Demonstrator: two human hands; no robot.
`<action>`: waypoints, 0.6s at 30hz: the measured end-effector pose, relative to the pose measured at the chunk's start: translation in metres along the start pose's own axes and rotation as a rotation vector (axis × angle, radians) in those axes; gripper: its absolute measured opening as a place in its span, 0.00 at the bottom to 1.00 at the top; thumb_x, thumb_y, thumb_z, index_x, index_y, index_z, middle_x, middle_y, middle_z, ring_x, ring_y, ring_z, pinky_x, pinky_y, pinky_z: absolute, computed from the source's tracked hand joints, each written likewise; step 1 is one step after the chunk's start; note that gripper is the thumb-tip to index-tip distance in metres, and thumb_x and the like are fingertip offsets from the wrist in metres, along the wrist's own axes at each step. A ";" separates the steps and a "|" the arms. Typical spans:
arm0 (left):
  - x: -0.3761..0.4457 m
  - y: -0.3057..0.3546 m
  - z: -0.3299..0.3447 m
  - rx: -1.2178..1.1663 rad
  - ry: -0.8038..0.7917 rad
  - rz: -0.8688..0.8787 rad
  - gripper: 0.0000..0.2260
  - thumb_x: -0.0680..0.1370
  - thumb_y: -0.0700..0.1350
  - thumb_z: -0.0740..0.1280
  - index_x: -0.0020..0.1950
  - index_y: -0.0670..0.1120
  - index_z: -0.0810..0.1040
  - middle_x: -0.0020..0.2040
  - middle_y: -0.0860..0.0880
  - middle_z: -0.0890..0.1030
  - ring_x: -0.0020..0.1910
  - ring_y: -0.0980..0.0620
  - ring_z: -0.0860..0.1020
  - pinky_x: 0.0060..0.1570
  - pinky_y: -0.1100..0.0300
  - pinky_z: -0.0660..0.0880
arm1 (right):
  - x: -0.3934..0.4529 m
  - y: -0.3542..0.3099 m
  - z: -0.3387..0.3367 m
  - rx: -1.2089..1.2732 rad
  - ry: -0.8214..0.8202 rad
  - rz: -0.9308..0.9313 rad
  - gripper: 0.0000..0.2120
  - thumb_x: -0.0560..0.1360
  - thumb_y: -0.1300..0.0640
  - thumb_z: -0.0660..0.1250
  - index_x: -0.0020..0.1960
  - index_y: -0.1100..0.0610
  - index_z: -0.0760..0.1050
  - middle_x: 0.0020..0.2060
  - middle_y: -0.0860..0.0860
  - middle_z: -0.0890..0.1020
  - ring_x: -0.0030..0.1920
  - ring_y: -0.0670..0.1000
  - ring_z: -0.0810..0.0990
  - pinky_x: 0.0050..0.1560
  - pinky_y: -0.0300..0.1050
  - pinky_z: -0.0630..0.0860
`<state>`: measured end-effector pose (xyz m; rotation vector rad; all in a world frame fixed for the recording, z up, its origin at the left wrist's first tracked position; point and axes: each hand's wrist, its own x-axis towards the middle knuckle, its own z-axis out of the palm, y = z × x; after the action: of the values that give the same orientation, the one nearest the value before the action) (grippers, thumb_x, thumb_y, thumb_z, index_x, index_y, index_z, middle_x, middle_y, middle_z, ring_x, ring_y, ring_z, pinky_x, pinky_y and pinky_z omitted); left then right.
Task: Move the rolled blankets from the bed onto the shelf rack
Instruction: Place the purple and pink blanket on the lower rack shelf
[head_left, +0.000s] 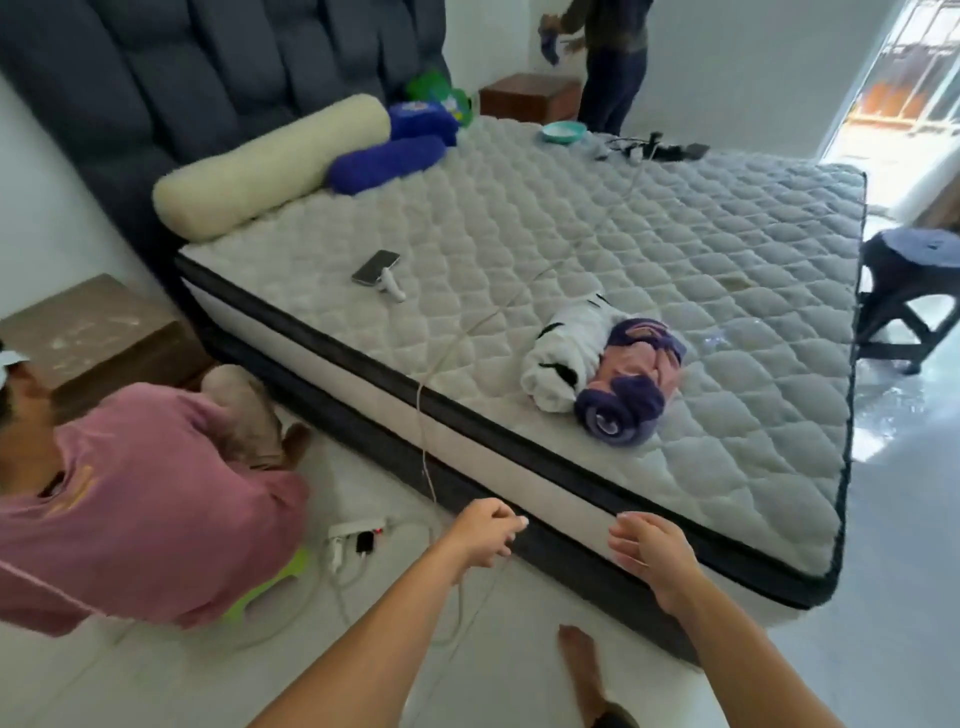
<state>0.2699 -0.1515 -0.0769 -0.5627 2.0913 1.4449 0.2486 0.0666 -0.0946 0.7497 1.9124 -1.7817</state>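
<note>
- Two rolled blankets lie touching near the bare quilted mattress's front edge: white fleecy roll, purple-pink roll, long axes running toward the near-left edge.
- Left hand seems to pinch a thin cable.
- Right hand loosely curled, holding nothing.

- The bed carries a bare quilted mattress, white on top with a dark band round its edge.
- Near the front edge two rolled blankets lie side by side, touching: a white one with black stripes and a purple and pink one.
- By the padded headboard lie a cream bolster and a blue bolster.
- A phone lies flat towards the left side.
- A thin white cable trails across the mattress and over its front edge.
- At the far edge sit a teal bowl and some dark chargers.
</note>
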 end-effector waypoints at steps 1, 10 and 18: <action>0.015 0.016 0.009 0.006 -0.018 -0.002 0.07 0.78 0.49 0.65 0.43 0.48 0.72 0.41 0.50 0.76 0.35 0.55 0.75 0.30 0.63 0.67 | 0.012 -0.007 -0.013 0.056 0.029 0.013 0.05 0.79 0.62 0.62 0.45 0.60 0.75 0.39 0.56 0.79 0.37 0.52 0.77 0.39 0.44 0.73; 0.168 0.136 0.074 -0.226 -0.023 -0.190 0.10 0.78 0.49 0.65 0.56 0.47 0.69 0.50 0.47 0.74 0.45 0.51 0.75 0.49 0.53 0.74 | 0.177 -0.088 -0.079 0.135 0.059 0.077 0.10 0.79 0.59 0.62 0.58 0.62 0.73 0.45 0.56 0.76 0.44 0.52 0.76 0.46 0.46 0.74; 0.239 0.187 0.084 -0.335 -0.023 -0.376 0.23 0.74 0.50 0.70 0.67 0.45 0.72 0.65 0.45 0.77 0.62 0.44 0.77 0.50 0.48 0.74 | 0.276 -0.153 -0.095 0.032 -0.004 0.198 0.23 0.73 0.46 0.69 0.61 0.60 0.71 0.63 0.59 0.73 0.62 0.58 0.73 0.58 0.52 0.71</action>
<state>-0.0123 -0.0180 -0.1185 -1.0032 1.6190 1.5672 -0.0559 0.1841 -0.1431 0.9112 1.7446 -1.6940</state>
